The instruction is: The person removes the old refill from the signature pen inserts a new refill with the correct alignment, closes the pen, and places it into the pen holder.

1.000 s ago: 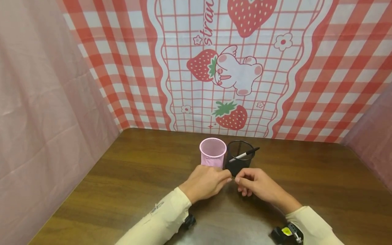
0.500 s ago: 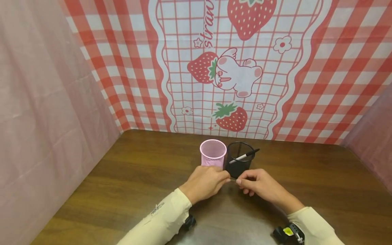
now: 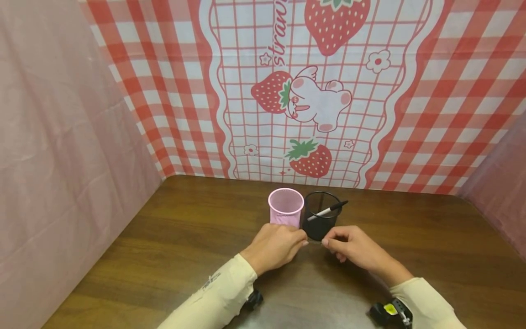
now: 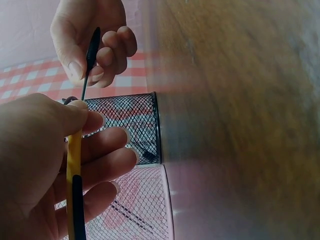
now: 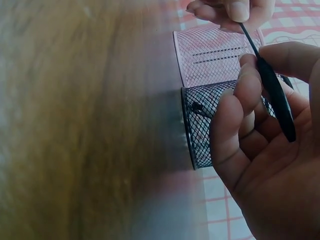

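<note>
My left hand [image 3: 274, 246] holds a slim yellow-and-black handle [image 4: 74, 155], its thumb and forefinger pinching the top end. Opposite it, my right hand [image 3: 358, 246] pinches a black tapered piece [image 5: 274, 95] between thumb and fingers. A thin dark rod [image 4: 85, 86] runs from that piece to the left fingertips. Just behind the hands stand a pink mesh pen cup [image 3: 286, 218] and a black mesh pen cup [image 3: 320, 230], side by side. A white marker with a black cap [image 3: 327, 210] leans in the black cup. In the head view the fingers hide the handle.
Under everything is a brown wooden table [image 3: 181, 237]. A red-and-white checked cloth [image 3: 308, 91] with strawberries hangs along its back edge, and a pale pink curtain [image 3: 61, 137] hangs at the left. Each wrist wears a small black camera [image 3: 254, 299].
My right hand has moved slightly right, away from the left, widening the gap between the fingertips. The left hand has hardly moved; both cups and the marker stay in place.
</note>
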